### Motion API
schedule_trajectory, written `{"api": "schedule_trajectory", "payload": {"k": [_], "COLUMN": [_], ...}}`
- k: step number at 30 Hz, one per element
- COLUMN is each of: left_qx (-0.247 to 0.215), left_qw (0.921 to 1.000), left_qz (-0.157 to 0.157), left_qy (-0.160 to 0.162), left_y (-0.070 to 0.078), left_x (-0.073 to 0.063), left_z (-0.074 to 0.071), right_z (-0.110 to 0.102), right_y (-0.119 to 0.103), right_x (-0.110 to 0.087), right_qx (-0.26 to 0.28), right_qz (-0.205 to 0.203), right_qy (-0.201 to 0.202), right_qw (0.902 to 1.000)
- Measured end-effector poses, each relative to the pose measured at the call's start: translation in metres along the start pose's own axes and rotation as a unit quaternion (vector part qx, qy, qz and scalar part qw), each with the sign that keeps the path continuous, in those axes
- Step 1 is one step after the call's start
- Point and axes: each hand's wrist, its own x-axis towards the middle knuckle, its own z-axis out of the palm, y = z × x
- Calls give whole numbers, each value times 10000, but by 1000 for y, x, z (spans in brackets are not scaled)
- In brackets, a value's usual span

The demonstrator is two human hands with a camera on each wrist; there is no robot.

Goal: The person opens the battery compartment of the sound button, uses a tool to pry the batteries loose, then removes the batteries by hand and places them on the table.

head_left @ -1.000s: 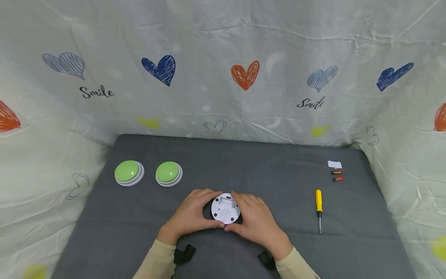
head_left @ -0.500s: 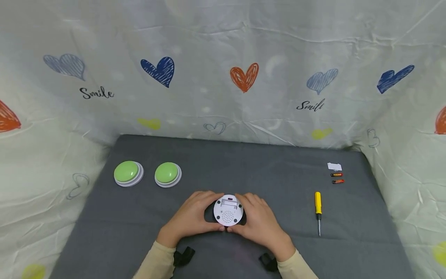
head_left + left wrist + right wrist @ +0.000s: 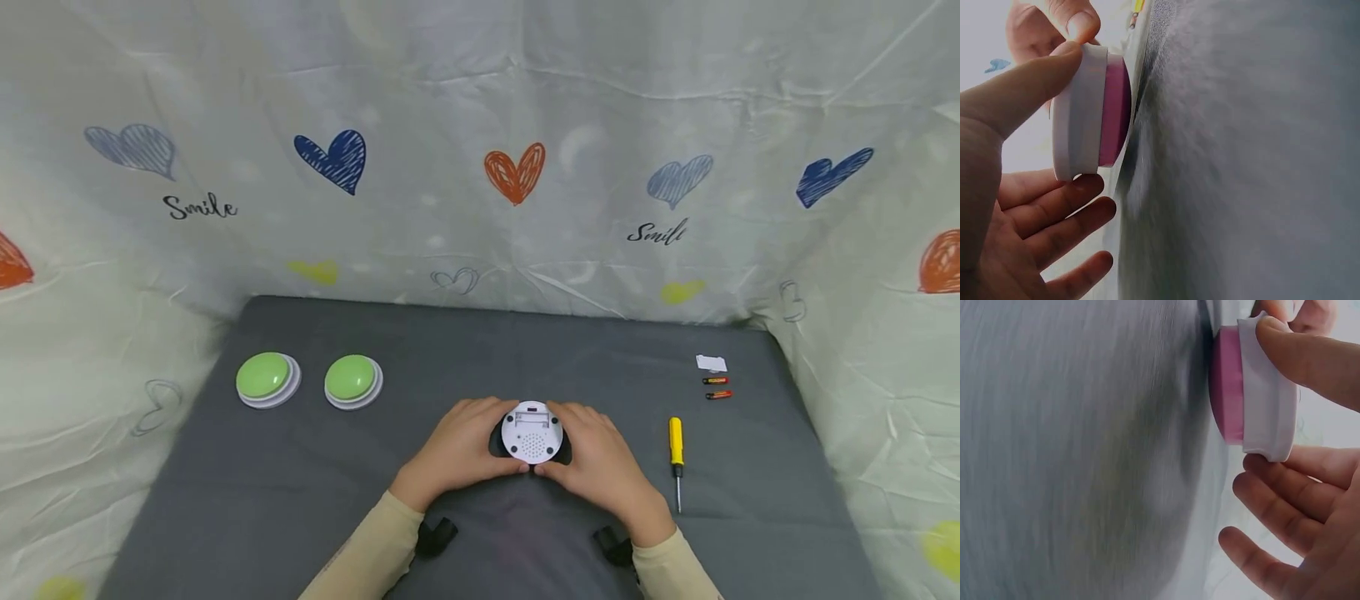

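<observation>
A round push button with a white base is held between both hands, its back turned up to the head camera. That back shows an uncovered battery compartment, a small dark slot and a dotted speaker grille. Both wrist views show its pink dome facing the table. My left hand grips the base's left side between thumb and fingers. On the other side, my right hand grips it the same way. The two thumbs nearly meet at the near rim. In the right wrist view the white base appears just off the cloth.
Two green-domed push buttons stand at the back left. At the right lie a yellow-handled screwdriver, two small batteries and a white cover piece. A dark grey cloth covers the table, with a patterned curtain behind.
Both hands have carried the push button to the right and slightly away from the body. Their grip looks the same. The other items stay in place while the head view shifts slightly.
</observation>
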Motion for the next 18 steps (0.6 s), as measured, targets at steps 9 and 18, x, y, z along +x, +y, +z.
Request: {"api": "schedule_trajectory", "payload": {"k": [9,18], "left_qx": [336,631], "left_qw": [9987,9956], "left_qz": [186,130], "left_qy": [-339,-682], "left_y": [14,32], "left_x": [52,112], "left_z": [13,30], "right_z": [-23,-49], "right_y": [33,72], "right_x": [2,6], "right_qx": [-137,-199], "right_qz": [338,621], "right_qy": [15,53], "right_qw": [9993,9979]}}
